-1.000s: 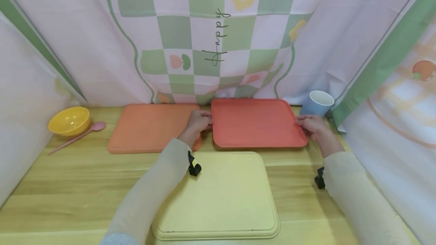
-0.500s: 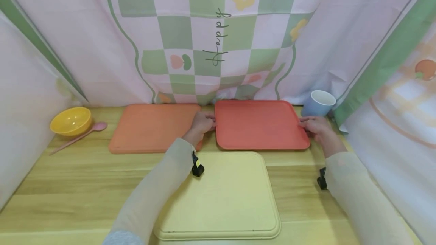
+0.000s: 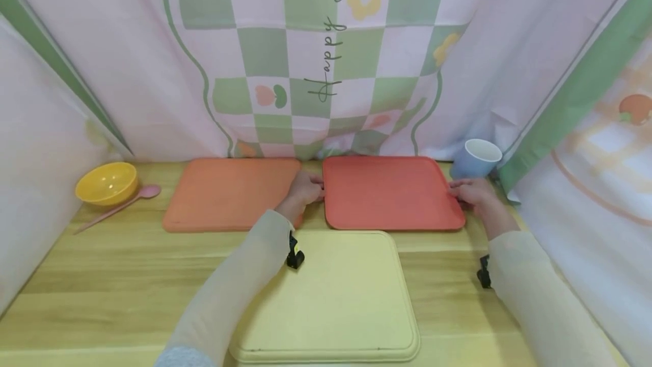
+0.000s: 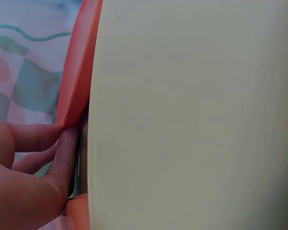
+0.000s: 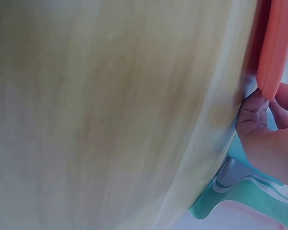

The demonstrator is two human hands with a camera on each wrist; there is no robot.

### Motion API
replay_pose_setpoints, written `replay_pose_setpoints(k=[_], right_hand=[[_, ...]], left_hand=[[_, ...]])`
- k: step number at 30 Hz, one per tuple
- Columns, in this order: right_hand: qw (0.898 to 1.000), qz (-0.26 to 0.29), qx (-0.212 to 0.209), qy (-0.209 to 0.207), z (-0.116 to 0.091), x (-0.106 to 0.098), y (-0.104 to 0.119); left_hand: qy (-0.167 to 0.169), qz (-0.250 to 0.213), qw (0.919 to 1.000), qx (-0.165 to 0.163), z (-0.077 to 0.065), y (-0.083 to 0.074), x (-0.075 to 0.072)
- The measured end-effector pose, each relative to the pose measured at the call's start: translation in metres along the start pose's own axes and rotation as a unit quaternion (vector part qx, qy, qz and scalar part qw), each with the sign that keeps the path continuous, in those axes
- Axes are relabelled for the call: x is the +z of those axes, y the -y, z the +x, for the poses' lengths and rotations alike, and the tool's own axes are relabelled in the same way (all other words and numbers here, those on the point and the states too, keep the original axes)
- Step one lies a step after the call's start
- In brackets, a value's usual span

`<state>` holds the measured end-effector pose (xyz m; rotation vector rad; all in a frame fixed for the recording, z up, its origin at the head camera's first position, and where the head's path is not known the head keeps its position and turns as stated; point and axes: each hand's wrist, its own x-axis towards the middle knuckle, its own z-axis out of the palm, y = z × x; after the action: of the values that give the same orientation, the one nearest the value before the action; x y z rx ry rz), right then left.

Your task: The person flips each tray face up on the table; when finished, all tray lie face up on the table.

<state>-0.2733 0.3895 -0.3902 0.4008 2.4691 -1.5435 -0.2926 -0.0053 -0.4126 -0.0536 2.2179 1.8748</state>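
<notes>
A red tray lies near the back of the wooden table, right of centre. My left hand pinches its left edge between thumb and fingers, as the left wrist view shows close up. At the opposite short edge, my right hand pinches the rim; in the right wrist view the thumb is under the tray's corner. Left of the red tray is an orange tray, its right end partly covered by my left hand and wrist. In front of both lies a pale yellow tray, with my left forearm over its left side.
A yellow bowl stands at the far left, with a pink spoon beside it. Behind my right hand stands a blue cup by the curtain. Patterned curtains enclose the table at the back and sides.
The red tray has shifted slightly right and toward me and lies lower on the table, both hands moving along with it. The orange and yellow trays stay in place.
</notes>
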Motion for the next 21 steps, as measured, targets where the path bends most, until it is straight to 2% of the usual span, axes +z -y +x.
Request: replay_pose_setpoints(k=[11,21], right_hand=[[1.000,-0.007,0.006,0.016,-0.0012,-0.0012,-0.0022],[0.999,-0.034,0.014,0.015,0.0020,-0.0022,-0.0026]], left_hand=[[0.009,0.032,0.9994,-0.001,0.0007,-0.0003,-0.0009],[0.035,0.063,0.9970,0.026,-0.0020,-0.0031,-0.0028]])
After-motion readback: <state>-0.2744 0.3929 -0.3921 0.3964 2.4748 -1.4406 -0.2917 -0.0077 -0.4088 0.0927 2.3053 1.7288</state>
